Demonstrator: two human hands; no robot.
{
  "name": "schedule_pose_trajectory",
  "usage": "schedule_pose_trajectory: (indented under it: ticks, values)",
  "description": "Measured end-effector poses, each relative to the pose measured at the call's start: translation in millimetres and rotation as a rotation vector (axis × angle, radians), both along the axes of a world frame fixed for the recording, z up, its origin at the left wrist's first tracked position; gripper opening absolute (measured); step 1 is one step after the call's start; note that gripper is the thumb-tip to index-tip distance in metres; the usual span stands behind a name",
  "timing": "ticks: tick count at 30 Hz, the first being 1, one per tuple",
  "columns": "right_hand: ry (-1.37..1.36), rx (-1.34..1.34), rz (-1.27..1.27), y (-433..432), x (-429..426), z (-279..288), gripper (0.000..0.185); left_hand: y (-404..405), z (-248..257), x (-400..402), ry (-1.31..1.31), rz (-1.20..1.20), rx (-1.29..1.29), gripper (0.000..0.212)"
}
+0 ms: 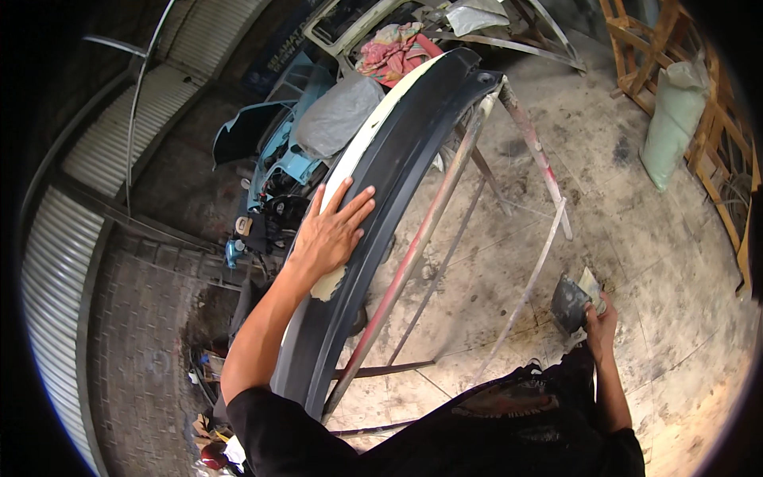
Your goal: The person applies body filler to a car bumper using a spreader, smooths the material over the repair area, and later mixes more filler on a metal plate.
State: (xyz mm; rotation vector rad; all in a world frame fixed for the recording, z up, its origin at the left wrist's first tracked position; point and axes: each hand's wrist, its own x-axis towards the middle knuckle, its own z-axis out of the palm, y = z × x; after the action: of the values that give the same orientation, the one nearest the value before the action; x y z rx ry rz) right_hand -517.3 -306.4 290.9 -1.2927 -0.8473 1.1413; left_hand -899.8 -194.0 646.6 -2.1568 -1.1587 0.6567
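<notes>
A long black vehicle bumper with a strip of pale cream filler along its far edge lies before me on a metal stand. My left hand rests flat on the bumper, fingers spread, partly over the cream strip. Just below the palm, a rough-edged cream patch shows on the black surface. Low on the right, away from the bumper, my right hand grips a flat dark piece together with a pale flat piece; their exact kind is unclear.
The stand's paint-marked legs spread over the stained floor. A filled pale green sack leans by a wooden frame at right. Beyond the bumper are a grey cover, bunched cloth and a light-blue vehicle.
</notes>
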Motion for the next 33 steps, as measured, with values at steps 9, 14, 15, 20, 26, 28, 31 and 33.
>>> schedule_pose_trajectory:
  ticks: [9,14,15,20,26,28,31,33]
  values:
    - [0.02,-0.074,0.205,78.3,31.6,-38.7,0.028,106.5,-4.3,32.4,-0.15,0.074,0.105,0.061]
    - [-0.284,-0.024,0.25,192.4,73.2,-57.5,0.029,74.1,-4.4,14.8,-0.317,0.38,0.17,0.086]
    - [-0.341,-0.04,0.226,215.5,78.0,-53.7,0.029,60.9,-2.0,13.4,-0.349,0.448,0.187,0.089]
    - [-0.168,0.116,0.326,302.1,69.9,-24.1,0.028,-32.1,-12.1,-15.4,-0.389,0.737,0.375,0.1]
    - [-0.252,0.112,0.629,321.0,23.8,-17.5,0.021,-155.0,-44.9,-10.4,-0.528,0.944,0.808,0.074]
    - [-0.203,0.106,0.773,309.0,7.2,-22.4,0.02,-185.2,-66.5,21.3,-0.758,0.902,1.059,0.062]
    - [-0.022,0.089,0.948,283.9,-22.4,-30.7,0.02,-217.0,-157.0,73.8,-1.277,0.765,1.422,0.052]
    - [0.068,0.043,1.096,263.8,-44.9,5.0,0.023,-221.2,-229.7,122.8,-1.579,1.124,1.219,0.047]
